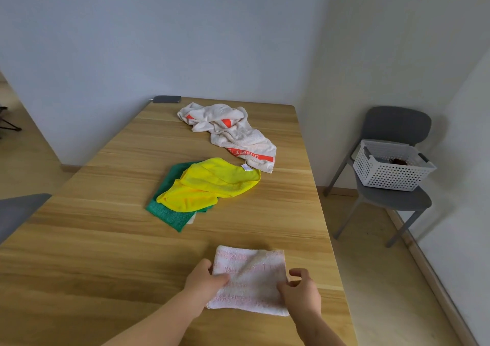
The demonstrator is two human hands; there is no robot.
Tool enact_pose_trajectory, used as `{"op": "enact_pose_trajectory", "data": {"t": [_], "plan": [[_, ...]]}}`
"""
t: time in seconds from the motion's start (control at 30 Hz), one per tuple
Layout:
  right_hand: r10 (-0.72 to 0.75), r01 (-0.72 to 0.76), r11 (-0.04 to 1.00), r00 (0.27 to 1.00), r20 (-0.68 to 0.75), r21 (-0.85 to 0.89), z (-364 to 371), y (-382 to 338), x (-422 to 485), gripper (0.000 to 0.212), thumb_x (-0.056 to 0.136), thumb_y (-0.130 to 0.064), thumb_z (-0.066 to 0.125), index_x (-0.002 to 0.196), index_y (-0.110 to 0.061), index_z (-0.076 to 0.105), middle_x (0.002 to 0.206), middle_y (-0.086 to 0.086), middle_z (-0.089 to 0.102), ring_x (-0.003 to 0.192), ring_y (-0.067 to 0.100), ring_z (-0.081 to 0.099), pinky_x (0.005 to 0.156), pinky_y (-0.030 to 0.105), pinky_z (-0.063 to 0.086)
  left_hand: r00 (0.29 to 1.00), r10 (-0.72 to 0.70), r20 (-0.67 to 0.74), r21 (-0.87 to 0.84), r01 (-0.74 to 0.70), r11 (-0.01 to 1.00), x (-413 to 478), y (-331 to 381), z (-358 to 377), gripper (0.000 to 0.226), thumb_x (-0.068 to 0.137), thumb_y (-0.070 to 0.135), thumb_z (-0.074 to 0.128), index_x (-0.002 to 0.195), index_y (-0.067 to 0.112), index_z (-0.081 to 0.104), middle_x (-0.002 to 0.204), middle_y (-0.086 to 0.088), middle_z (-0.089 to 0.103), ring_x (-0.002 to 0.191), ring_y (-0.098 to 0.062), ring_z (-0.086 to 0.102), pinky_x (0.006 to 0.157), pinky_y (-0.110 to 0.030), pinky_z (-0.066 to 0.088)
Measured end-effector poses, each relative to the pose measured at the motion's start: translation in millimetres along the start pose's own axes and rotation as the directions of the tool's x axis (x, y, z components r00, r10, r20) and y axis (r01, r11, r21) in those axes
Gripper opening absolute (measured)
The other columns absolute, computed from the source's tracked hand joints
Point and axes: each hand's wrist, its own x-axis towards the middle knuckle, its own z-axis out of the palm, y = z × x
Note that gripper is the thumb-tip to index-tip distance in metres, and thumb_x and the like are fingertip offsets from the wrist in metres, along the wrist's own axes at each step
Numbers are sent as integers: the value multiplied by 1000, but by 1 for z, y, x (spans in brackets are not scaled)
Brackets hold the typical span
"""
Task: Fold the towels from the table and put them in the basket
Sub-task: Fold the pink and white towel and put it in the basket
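A small pink-and-white towel (249, 279) lies folded near the front edge of the wooden table (106, 239). My left hand (205, 279) grips its left edge, thumb on top. At the towel's right edge, my right hand (299, 290) pinches the cloth with curled fingers. A yellow cloth (212, 183) lies crumpled on a green cloth (165, 210) at mid-table. Farther back sits a rumpled white towel with orange stripes (233, 130). The white perforated basket (389, 170) stands on a grey chair to the right of the table, something dark inside it.
The grey chair (392, 199) stands by the right wall, apart from the table's right edge. A dark phone (167, 99) lies at the table's far left corner. Another grey chair's edge (18, 213) shows at the left.
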Motion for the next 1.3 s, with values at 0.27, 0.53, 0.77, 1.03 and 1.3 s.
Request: {"op": "enact_pose_trajectory", "data": {"t": [0.27, 0.53, 0.77, 1.03, 1.3], "plan": [[123, -116, 986, 991, 52, -122, 0, 16, 0, 14, 81, -9, 50, 94, -12, 44, 91, 5, 52, 81, 19, 50, 76, 33, 47, 999, 0, -39, -46, -2, 999, -3, 0, 6, 38, 89, 21, 60, 121, 13, 41, 101, 1, 51, 83, -13, 50, 65, -23, 40], [222, -230, 971, 969, 110, 67, 11, 13, 3, 42, 84, -25, 65, 113, 1, 51, 100, 9, 60, 90, 25, 57, 71, 29, 44, 964, -202, 173, -202, 235, 951, -6, 6, -4, 76, 91, 52, 50, 147, 9, 24, 149, -9, 32, 137, -29, 31, 112, -42, 30], [190, -326, 854, 921, 340, 406, 6, 22, -7, 26, 78, -11, 74, 99, 1, 65, 96, 17, 72, 89, 33, 69, 83, 43, 56, 990, -95, 100, -178, 111, 978, -10, -11, -3, 45, 92, 41, 51, 126, 12, 44, 122, -6, 51, 110, -24, 51, 100, -44, 44], [117, -143, 900, 989, 87, 413, 2, 22, -35, 18, 85, -19, 66, 96, -8, 59, 98, 12, 67, 88, 30, 65, 80, 40, 54, 1000, -2, 23, -222, 7, 975, -20, -2, 4, 39, 89, 36, 60, 113, 9, 45, 99, -4, 56, 85, -19, 57, 67, -32, 49], [219, -169, 899, 973, -80, 403, -22, 56, -63, 11, 86, -15, 63, 88, -7, 56, 84, 10, 59, 76, 25, 55, 65, 30, 44, 930, -139, 340, -214, 221, 952, -46, -16, 26, 16, 93, 25, 55, 99, 11, 60, 92, -10, 70, 80, -22, 67, 62, -31, 54]]}}
